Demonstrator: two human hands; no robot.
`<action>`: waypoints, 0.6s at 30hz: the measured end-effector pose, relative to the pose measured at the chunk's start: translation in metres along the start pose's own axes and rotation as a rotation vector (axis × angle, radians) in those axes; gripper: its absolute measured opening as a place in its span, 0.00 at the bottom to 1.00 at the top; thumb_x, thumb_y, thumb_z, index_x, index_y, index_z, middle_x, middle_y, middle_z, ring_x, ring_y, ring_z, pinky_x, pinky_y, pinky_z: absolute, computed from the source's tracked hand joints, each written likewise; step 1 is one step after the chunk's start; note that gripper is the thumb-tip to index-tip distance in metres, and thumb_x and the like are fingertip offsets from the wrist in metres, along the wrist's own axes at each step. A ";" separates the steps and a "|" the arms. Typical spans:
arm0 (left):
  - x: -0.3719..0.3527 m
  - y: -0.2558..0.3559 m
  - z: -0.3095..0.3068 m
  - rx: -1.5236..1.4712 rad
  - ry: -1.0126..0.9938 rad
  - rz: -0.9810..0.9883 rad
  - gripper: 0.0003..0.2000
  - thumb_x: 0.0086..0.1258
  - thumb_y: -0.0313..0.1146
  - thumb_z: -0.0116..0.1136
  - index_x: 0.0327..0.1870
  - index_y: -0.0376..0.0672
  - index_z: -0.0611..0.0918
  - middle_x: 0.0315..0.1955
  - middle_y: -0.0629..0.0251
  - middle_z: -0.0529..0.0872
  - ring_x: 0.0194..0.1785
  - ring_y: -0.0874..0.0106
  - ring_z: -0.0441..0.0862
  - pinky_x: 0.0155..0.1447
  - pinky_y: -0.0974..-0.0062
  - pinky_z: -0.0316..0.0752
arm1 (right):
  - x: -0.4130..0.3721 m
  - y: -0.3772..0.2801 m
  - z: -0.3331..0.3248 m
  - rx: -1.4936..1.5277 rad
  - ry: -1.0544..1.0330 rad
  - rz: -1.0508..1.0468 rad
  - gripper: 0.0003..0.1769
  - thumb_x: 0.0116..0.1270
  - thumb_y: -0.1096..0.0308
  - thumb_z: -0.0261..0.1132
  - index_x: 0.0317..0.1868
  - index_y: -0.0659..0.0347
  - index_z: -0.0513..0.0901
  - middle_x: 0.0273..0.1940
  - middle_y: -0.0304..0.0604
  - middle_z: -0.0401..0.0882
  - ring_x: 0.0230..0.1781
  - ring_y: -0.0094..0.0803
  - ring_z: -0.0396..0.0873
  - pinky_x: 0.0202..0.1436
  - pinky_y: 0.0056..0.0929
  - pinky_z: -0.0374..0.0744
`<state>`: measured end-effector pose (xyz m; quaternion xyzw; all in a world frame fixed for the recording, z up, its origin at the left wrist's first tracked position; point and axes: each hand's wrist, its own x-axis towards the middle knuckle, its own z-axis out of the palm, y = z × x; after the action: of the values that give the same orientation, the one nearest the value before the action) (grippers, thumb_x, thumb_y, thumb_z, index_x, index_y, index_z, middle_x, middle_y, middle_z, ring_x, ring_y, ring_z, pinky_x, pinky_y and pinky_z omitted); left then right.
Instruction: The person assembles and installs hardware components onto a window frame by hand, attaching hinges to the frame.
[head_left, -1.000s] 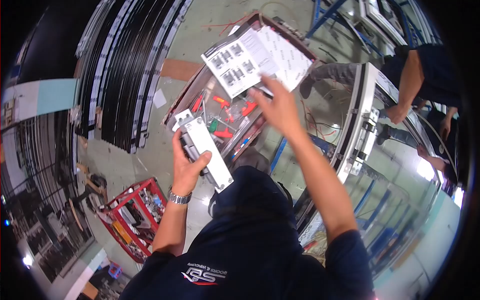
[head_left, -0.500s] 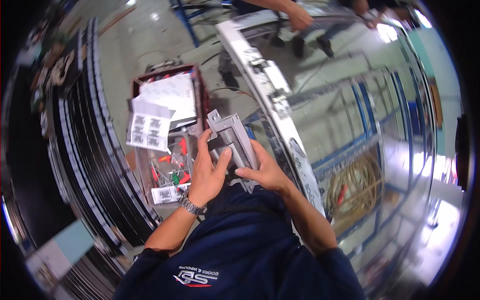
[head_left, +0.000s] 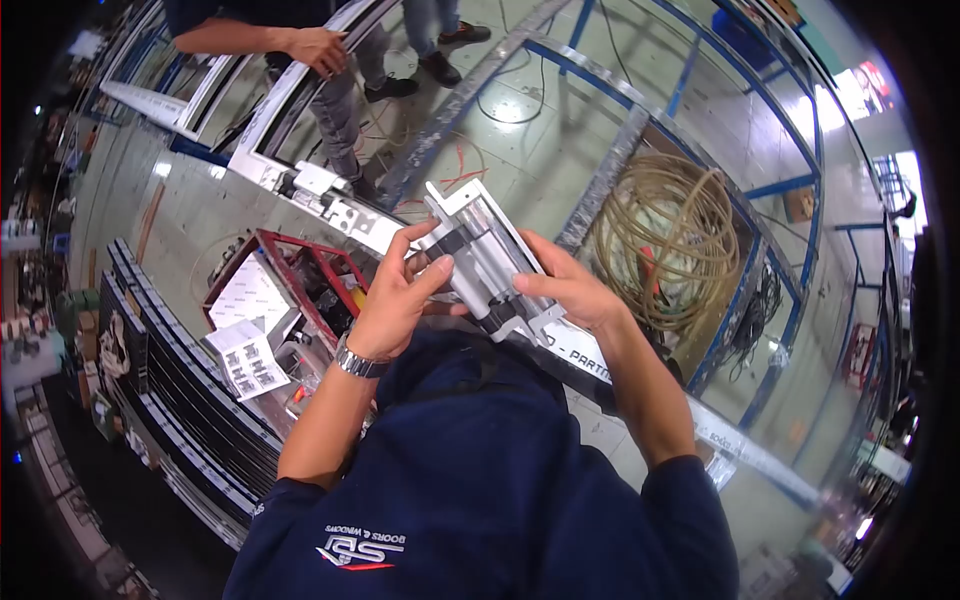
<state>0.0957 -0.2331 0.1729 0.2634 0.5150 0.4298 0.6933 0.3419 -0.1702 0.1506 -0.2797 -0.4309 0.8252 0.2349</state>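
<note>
A silver metal door hinge (head_left: 486,254) with black bands is held tilted in front of my torso. My left hand (head_left: 390,308), with a metal watch on the wrist, grips its left side, thumb on the barrel. On the other side my right hand (head_left: 580,288) is closed around the edge, thumb pressing the inner face. Parts of the fingers are hidden behind the hinge. Beyond and below it runs a white frame profile (head_left: 382,232) with printed letters. A similar hinge (head_left: 322,182) sits on that frame, up and to the left.
A red toolbox (head_left: 268,238) with printed sheets (head_left: 252,365) stands at left, near stacked dark profiles (head_left: 185,400). A coiled hose (head_left: 610,235) lies inside a blue metal rack (head_left: 715,350) at right. Another person's hand (head_left: 318,50) rests on the frame at top left.
My view has swung to the right, so the toolbox and frame appear farther left and the hose coil nearer. Both hands still hold the hinge, now turned slightly.
</note>
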 end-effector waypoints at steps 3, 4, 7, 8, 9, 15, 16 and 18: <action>0.017 -0.008 0.020 -0.017 -0.033 -0.008 0.28 0.83 0.36 0.60 0.79 0.50 0.64 0.53 0.64 0.86 0.56 0.69 0.87 0.52 0.62 0.88 | -0.015 0.000 -0.021 -0.118 0.089 -0.047 0.49 0.69 0.52 0.76 0.80 0.68 0.64 0.71 0.50 0.76 0.72 0.34 0.74 0.78 0.36 0.68; 0.021 -0.010 0.024 -0.023 -0.034 -0.020 0.28 0.83 0.36 0.60 0.79 0.51 0.64 0.53 0.65 0.86 0.57 0.70 0.86 0.53 0.61 0.88 | -0.020 -0.001 -0.024 -0.096 0.106 -0.044 0.48 0.68 0.53 0.76 0.80 0.67 0.65 0.70 0.49 0.76 0.71 0.33 0.74 0.77 0.35 0.69; 0.029 -0.013 0.033 -0.065 -0.021 -0.051 0.25 0.82 0.35 0.61 0.76 0.48 0.68 0.53 0.68 0.85 0.60 0.73 0.83 0.58 0.61 0.85 | -0.026 0.004 -0.037 -0.101 0.139 -0.026 0.47 0.68 0.53 0.77 0.79 0.67 0.66 0.69 0.49 0.76 0.71 0.34 0.74 0.77 0.34 0.69; 0.036 -0.016 0.029 -0.056 -0.015 -0.052 0.24 0.82 0.35 0.62 0.75 0.47 0.70 0.54 0.68 0.85 0.60 0.73 0.83 0.58 0.61 0.84 | -0.028 0.003 -0.040 -0.104 0.147 -0.018 0.46 0.68 0.53 0.76 0.78 0.67 0.67 0.69 0.50 0.77 0.71 0.34 0.74 0.76 0.34 0.70; 0.043 -0.017 0.025 -0.048 -0.010 -0.053 0.23 0.82 0.34 0.62 0.74 0.45 0.71 0.55 0.68 0.85 0.59 0.73 0.83 0.58 0.62 0.83 | -0.028 0.006 -0.044 -0.125 0.141 -0.016 0.46 0.68 0.53 0.76 0.78 0.67 0.67 0.69 0.50 0.77 0.71 0.35 0.74 0.76 0.34 0.70; 0.073 -0.019 0.003 -0.043 -0.146 -0.052 0.28 0.77 0.27 0.65 0.76 0.43 0.70 0.66 0.62 0.80 0.61 0.74 0.82 0.67 0.69 0.76 | -0.019 0.007 -0.062 -0.231 0.139 0.028 0.46 0.68 0.51 0.75 0.78 0.67 0.68 0.68 0.52 0.77 0.71 0.37 0.74 0.76 0.36 0.70; 0.076 -0.015 0.003 -0.034 -0.145 -0.053 0.30 0.76 0.26 0.66 0.77 0.43 0.68 0.65 0.62 0.81 0.61 0.74 0.82 0.67 0.69 0.76 | -0.016 0.005 -0.066 -0.308 0.144 0.044 0.46 0.68 0.49 0.74 0.78 0.67 0.68 0.69 0.53 0.77 0.71 0.38 0.74 0.76 0.37 0.70; 0.083 -0.006 0.000 0.012 -0.098 -0.090 0.36 0.75 0.24 0.66 0.81 0.42 0.63 0.63 0.61 0.82 0.61 0.75 0.81 0.66 0.71 0.77 | -0.005 0.005 -0.075 -0.333 0.120 0.064 0.46 0.69 0.48 0.74 0.78 0.67 0.68 0.69 0.53 0.77 0.71 0.39 0.74 0.76 0.37 0.69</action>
<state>0.1062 -0.1636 0.1276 0.2647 0.4944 0.3816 0.7348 0.3950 -0.1327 0.1127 -0.3769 -0.5377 0.7313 0.1843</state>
